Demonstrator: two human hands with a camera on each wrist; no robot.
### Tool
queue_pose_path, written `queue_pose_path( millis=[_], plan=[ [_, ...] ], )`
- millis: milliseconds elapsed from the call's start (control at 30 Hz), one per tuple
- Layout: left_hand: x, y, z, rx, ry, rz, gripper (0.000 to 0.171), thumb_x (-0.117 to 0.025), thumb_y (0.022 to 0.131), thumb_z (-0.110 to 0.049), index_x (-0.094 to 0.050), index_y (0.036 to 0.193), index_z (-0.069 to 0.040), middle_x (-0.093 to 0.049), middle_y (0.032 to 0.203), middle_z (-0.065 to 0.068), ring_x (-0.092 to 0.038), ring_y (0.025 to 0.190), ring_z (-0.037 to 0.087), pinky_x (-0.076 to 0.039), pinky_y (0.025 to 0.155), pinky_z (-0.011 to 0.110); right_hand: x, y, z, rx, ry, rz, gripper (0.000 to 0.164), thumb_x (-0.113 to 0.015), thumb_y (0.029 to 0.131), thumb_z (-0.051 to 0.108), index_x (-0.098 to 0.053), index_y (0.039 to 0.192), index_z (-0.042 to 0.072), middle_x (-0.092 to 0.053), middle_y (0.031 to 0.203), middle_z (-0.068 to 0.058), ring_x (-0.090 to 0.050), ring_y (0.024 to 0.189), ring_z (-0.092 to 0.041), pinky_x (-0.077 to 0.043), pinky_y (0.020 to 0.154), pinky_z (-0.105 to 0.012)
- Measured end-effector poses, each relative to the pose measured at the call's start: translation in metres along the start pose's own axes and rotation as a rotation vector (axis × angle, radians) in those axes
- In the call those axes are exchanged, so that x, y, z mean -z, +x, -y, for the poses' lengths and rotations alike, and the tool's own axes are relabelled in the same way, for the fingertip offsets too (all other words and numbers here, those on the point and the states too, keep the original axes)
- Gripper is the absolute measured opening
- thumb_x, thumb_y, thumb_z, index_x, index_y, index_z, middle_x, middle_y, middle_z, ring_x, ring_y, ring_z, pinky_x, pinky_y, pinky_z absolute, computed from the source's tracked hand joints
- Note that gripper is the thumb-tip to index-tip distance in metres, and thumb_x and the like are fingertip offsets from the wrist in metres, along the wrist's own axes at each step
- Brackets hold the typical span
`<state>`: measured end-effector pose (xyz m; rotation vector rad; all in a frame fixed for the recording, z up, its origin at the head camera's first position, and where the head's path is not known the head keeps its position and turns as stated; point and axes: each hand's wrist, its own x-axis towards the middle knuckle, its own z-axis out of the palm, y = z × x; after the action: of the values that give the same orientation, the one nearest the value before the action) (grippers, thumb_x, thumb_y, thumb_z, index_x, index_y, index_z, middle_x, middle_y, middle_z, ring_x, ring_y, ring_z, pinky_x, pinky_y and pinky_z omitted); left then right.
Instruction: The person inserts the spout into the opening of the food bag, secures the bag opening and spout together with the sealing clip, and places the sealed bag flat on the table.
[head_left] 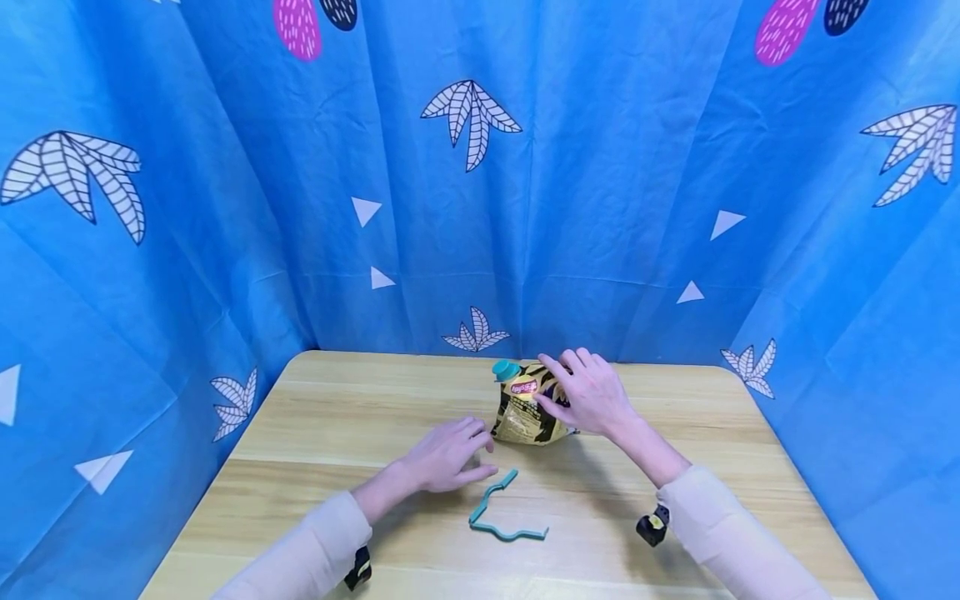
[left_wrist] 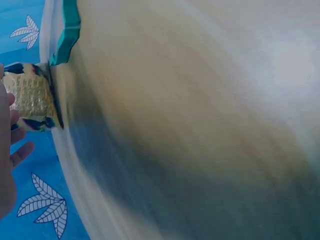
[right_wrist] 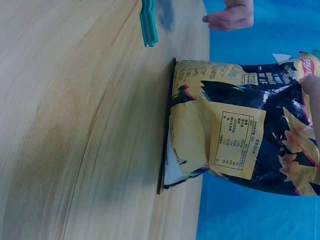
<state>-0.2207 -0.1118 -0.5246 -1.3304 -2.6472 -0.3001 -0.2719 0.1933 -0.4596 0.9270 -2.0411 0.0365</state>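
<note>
A gold-and-black chip bag with a red-and-yellow logo stands toward the back of the table. At its upper left corner sits a teal cap. My right hand holds the bag by its upper right part, thumb on the front; some of its fingers are hidden behind. Low and to the left of the bag, my left hand hovers with loosely bent fingers and nothing in them. Just right of that hand lies a bent teal bag clip, spread in a V. The right wrist view shows the printed side of the bag.
The pale wooden table has rounded back corners. Blue curtains with leaf and triangle prints hang behind it and on both sides. A small black wrist camera is strapped under the right sleeve, another under the left.
</note>
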Motion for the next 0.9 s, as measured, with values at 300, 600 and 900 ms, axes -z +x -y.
queue_pose_path(
  millis=[300, 600, 900],
  plan=[
    [-0.011, -0.006, -0.012, -0.011, -0.028, 0.043, 0.036, -0.056, 0.105, -0.055, -0.065, 0.116, -0.022, -0.063, 0.114, -0.005, -0.056, 0.101, 0.009, -0.053, 0.085, 0.024, 0.0, 0.001, 0.001, -0.003, 0.003, 0.003, 0.063, -0.072, 0.085, 0.057, -0.073, 0.127, 0.01, -0.062, 0.088, -0.007, -0.053, 0.072, -0.024, -0.041, 0.056, -0.031],
    [-0.021, -0.02, -0.015, -0.041, -0.005, 0.051, 0.036, -0.057, 0.103, -0.058, -0.065, 0.117, -0.025, -0.062, 0.117, -0.006, -0.055, 0.104, 0.008, -0.051, 0.086, 0.023, 0.001, 0.0, 0.002, -0.005, 0.0, 0.016, 0.063, -0.066, 0.089, 0.059, -0.072, 0.127, 0.01, -0.062, 0.088, -0.007, -0.053, 0.071, -0.024, -0.041, 0.056, -0.032],
    [-0.027, -0.035, -0.018, -0.046, -0.011, 0.06, 0.035, -0.057, 0.103, -0.06, -0.065, 0.114, -0.028, -0.062, 0.116, -0.005, -0.056, 0.103, 0.008, -0.049, 0.085, 0.022, 0.001, 0.0, 0.002, 0.002, 0.003, -0.002, 0.062, -0.067, 0.089, 0.059, -0.073, 0.126, 0.01, -0.062, 0.087, -0.007, -0.053, 0.071, -0.024, -0.041, 0.055, -0.032]
  ],
)
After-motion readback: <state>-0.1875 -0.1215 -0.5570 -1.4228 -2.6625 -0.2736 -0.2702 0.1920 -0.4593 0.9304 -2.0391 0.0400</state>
